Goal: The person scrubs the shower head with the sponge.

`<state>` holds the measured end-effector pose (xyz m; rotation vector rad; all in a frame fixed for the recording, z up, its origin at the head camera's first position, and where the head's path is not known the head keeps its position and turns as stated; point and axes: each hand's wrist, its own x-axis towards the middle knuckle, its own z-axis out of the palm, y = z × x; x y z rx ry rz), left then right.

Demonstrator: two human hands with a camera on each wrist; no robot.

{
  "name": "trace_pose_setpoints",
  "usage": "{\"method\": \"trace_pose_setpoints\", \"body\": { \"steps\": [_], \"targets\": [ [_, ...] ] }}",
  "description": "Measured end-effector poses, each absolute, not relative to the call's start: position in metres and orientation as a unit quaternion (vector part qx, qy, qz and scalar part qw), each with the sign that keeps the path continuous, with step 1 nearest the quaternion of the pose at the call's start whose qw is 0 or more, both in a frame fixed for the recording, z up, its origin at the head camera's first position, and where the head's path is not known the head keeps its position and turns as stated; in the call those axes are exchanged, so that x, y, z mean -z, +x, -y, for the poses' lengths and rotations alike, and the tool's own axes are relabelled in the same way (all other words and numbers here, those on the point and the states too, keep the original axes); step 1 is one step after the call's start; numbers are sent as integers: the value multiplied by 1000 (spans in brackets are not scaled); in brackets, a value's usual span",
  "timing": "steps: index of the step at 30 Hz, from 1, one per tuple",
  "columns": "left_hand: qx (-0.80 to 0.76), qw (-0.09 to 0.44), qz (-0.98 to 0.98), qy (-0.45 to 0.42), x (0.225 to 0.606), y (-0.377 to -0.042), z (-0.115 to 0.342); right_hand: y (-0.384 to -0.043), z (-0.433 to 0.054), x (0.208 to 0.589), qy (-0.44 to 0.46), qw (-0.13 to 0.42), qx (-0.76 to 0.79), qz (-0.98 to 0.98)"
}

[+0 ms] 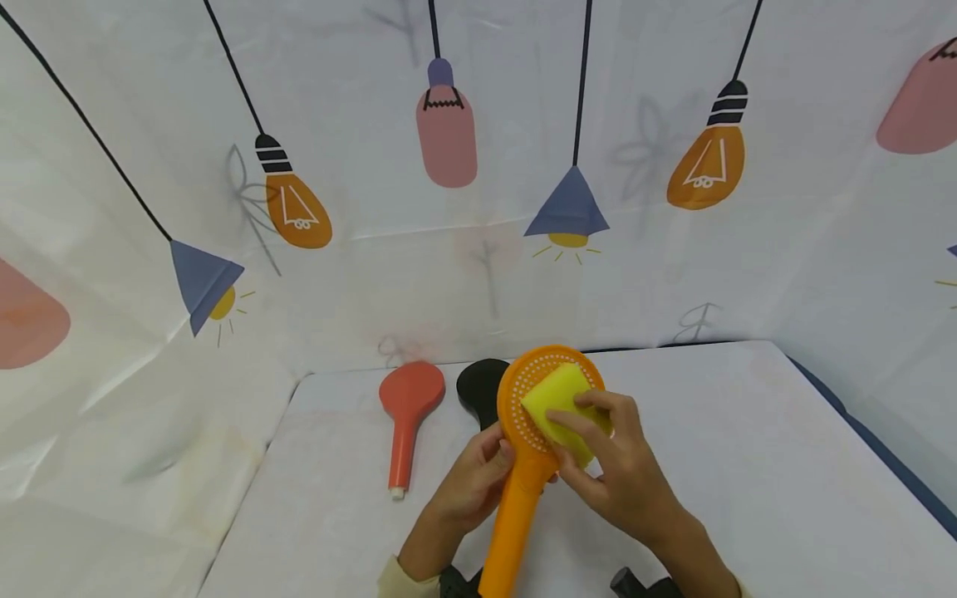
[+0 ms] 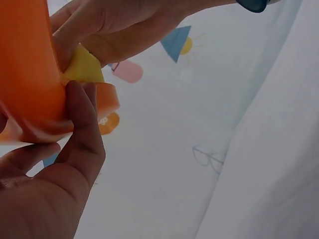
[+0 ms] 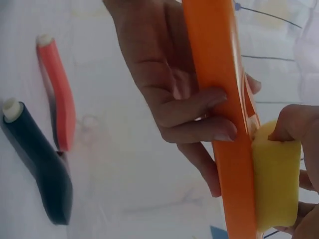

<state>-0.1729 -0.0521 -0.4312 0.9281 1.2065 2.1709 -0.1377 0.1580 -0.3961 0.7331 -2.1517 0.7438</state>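
Observation:
An orange shower head is held tilted above the table, its round perforated face turned up. My left hand grips it around the neck, fingers behind and thumb at the side, as the left wrist view also shows with the left hand. In my right hand a yellow sponge is pinched between fingers and thumb. The sponge lies flat against the shower head's face in the right wrist view. Part of the face is hidden beneath it.
On the white table lie a red shower head at the left and a black shower head beside it, partly hidden behind the orange one. A white curtain printed with lamps stands behind and around the table.

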Motion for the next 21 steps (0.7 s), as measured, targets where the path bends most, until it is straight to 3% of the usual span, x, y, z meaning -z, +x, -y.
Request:
{"method": "trace_pose_setpoints", "body": {
  "steps": [7,13,17,21],
  "targets": [
    [-793,247,-445,334,430,-171,49,-142,-161,395,341,412,-251,806],
    [-772,279,-455,345,431,-168,44,-155,-181,392,274,464,-243,807],
    [-762,295,-460,348,431,-165,38,-155,-186,392,245,470,-273,803],
    [-760,292,-470,341,432,-163,37,-149,-173,393,286,457,-288,791]
  ]
}}
